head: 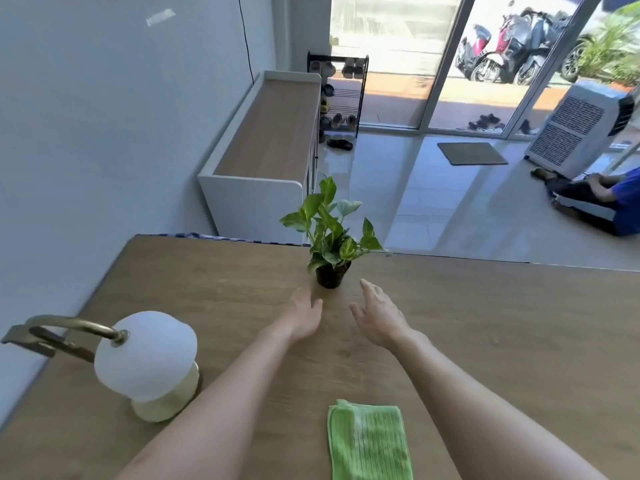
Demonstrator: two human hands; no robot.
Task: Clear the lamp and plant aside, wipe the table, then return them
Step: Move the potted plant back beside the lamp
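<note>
A small green plant (330, 225) in a black pot (330, 276) stands near the far edge of the wooden table (502, 323). My left hand (304, 315) and my right hand (379, 311) reach out side by side just short of the pot, fingers apart, holding nothing. A white mushroom-shaped lamp (147, 358) with a brass arm (69, 329) stands at the table's left side. A folded green cloth (369, 441) lies flat near the front edge, between my forearms.
A white wall runs along the table's left. Beyond the far edge stand a low white cabinet (266, 147), a shoe rack (341, 95) and glass doors. At the right a person (602, 192) sits on the tiled floor by a white air cooler (581, 129).
</note>
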